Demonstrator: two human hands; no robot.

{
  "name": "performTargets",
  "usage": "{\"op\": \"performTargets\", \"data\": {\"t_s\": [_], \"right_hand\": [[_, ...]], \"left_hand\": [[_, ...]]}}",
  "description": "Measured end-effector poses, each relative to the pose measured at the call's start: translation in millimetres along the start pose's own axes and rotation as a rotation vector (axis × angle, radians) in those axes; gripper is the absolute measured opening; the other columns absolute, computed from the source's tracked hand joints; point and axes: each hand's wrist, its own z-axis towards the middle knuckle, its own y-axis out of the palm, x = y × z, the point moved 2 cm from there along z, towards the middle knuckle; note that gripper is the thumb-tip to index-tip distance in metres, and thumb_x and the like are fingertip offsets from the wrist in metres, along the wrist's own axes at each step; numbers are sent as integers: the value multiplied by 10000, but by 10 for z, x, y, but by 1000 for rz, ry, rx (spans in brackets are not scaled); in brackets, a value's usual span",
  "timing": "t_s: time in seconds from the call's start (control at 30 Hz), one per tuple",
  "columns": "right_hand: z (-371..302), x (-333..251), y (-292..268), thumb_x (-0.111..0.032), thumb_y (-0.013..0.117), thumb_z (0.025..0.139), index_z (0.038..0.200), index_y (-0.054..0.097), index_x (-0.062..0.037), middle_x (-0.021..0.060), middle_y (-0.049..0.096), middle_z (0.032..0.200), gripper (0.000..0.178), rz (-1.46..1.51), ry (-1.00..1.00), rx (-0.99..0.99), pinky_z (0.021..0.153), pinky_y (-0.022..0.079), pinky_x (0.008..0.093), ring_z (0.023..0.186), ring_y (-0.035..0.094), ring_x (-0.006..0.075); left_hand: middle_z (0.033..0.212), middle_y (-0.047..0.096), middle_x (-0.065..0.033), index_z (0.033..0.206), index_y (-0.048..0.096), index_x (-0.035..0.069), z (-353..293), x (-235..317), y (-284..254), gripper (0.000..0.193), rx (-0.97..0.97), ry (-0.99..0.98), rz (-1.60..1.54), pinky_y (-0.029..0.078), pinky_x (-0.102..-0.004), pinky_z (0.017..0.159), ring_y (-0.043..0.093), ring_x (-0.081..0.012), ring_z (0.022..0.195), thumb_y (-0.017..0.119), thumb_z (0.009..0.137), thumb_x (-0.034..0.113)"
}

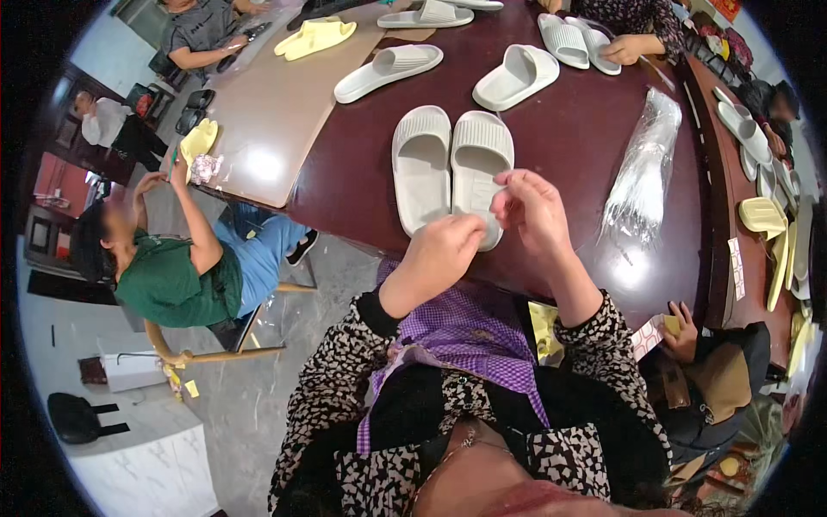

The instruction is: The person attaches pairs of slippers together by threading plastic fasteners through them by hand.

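A pair of light grey slide sandals lies side by side on the dark red table, straps pointing away from me: the left sandal point(420, 177) and the right sandal point(482, 136). At the heel end of the pair, my left hand point(437, 263) is closed, thumb and fingers pinched together. My right hand point(536, 214) is raised beside the right sandal, its fingers curled in a pinch. Whatever is between the fingers of either hand is too small or hidden to make out. To the right lies a bundle of thin clear plastic strands point(644, 168).
More grey sandals lie beyond the pair, including a single one point(517, 77) and another point(389, 73). A yellow sandal point(315, 39) rests on the brown board point(258, 129). Co-workers sit around the table; one in green point(181, 276) is at left. A hand point(680, 332) shows at right.
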Motion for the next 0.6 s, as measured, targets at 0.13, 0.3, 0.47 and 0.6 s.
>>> {"op": "performTargets", "data": {"t_s": [0.13, 0.3, 0.47, 0.6], "right_hand": [[-405, 242, -59, -192, 475, 922, 962, 569, -11, 72, 617, 676, 208, -34, 354, 43, 441, 419, 239, 504, 531, 124], [-493, 382, -71, -158, 473, 907, 940, 559, -5, 56, 600, 674, 178, 9, 606, 84, 441, 416, 260, 529, 531, 126], [-202, 472, -119, -141, 475, 898, 939, 545, 10, 53, 588, 680, 171, 34, 618, 138, 446, 416, 269, 558, 539, 132], [251, 480, -94, -143, 472, 908, 976, 535, 32, 69, 602, 708, 198, -35, 539, 154, 478, 455, 281, 589, 560, 142]], "left_hand": [[799, 600, -107, 841, 578, 16, -351, 52, 19, 81, 71, 290, 382, 472, -353, 687, 586, -273, 769, 610, 775, 51], [718, 530, -79, 809, 540, 42, -443, -174, 126, 55, 64, 354, 389, 455, -356, 646, 550, -255, 705, 576, 771, 57], [761, 570, -109, 833, 555, 33, -335, -278, 168, 56, 96, 305, 443, 465, -369, 665, 567, -287, 744, 580, 786, 48], [772, 593, -137, 838, 558, 29, -65, -471, 180, 51, 187, 295, 435, 472, -395, 651, 583, -315, 743, 576, 802, 59]]}}
